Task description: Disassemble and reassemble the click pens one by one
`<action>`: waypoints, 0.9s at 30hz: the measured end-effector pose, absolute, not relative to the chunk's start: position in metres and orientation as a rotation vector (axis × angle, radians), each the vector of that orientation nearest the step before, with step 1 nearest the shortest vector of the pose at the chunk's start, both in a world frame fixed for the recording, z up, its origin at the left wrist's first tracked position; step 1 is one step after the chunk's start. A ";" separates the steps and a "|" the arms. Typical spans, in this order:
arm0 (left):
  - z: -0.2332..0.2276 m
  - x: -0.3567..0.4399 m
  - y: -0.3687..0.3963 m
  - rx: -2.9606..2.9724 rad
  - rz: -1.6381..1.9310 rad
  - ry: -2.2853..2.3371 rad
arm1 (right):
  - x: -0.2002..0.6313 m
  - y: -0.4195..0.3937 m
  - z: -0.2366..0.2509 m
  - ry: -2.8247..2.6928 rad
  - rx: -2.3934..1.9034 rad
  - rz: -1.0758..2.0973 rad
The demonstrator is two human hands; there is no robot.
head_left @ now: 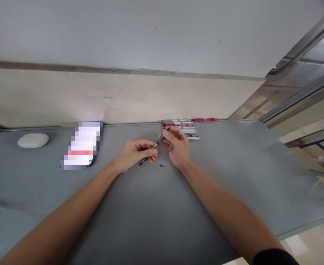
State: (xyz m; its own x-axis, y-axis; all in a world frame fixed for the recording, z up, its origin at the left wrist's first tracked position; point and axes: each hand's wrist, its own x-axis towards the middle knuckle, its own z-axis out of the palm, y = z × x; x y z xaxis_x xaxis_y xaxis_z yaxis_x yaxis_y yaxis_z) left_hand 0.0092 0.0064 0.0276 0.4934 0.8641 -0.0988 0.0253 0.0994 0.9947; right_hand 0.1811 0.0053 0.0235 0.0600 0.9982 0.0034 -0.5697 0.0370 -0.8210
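Between my two hands a dark pen (156, 144) slants above the grey table, its lower left end pointing toward me. My left hand (136, 152) is closed on the lower part, thumb and fingers pinching the barrel. With thumb and fingertips my right hand (178, 145) grips the upper end. A small red piece (162, 165) lies on the table just below the hands. Behind my right hand several pens (188, 130) with white, clear and red barrels lie side by side, partly hidden by that hand. A red pen (204, 119) rests at the back edge.
The grey table (156, 213) meets a pale wall (139, 95) at the back. To the left lie a blurred-out phone (81, 145) and a white rounded case (33, 140). A metal-framed opening (302, 88) stands beyond the table's right side.
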 end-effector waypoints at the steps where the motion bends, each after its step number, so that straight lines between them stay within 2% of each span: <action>1: 0.028 0.010 0.006 1.336 0.755 0.879 | 0.181 0.005 0.024 -0.725 -0.767 1.377; 15: 0.030 0.004 0.008 1.467 0.605 0.757 | 0.182 0.005 0.021 -0.727 -0.718 1.419; 27: 0.030 0.013 0.006 1.415 0.762 0.930 | 0.180 0.007 0.022 -0.712 -0.820 1.304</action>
State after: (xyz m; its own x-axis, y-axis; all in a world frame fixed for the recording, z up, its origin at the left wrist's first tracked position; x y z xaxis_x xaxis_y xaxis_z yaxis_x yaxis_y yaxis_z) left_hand 0.0125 0.0056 0.0298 0.4626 0.8830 -0.0798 0.0956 0.0398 0.9946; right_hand 0.1803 0.0066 0.0220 0.1367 0.9906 -0.0016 -0.5341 0.0724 -0.8423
